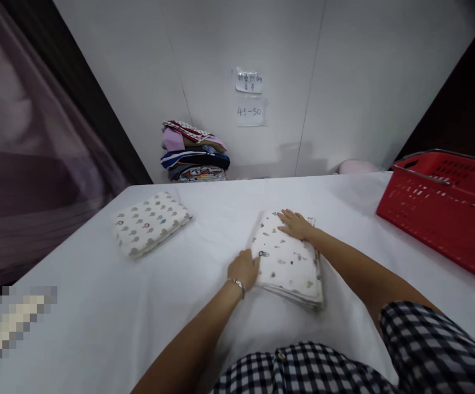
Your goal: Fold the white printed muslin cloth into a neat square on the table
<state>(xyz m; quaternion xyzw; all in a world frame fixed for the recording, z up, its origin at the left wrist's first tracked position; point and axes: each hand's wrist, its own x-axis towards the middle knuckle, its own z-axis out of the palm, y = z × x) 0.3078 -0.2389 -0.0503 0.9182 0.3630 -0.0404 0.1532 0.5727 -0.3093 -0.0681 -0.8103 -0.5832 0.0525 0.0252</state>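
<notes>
A folded white cloth with small printed plants and animals lies in several layers on the white-covered table, in front of me. At its left edge is my left hand, with a bracelet on the wrist. Its fingers are curled and closed at that edge, with the thumb against the cloth; the fingertips are partly hidden. My right hand rests flat on the cloth's far right part, fingers stretched out and holding nothing.
Another folded white cloth with grey tree-like prints lies to the left. A red plastic basket stands at the right. Behind the table's far edge a pile of folded fabrics leans by the wall. Paper signs hang above.
</notes>
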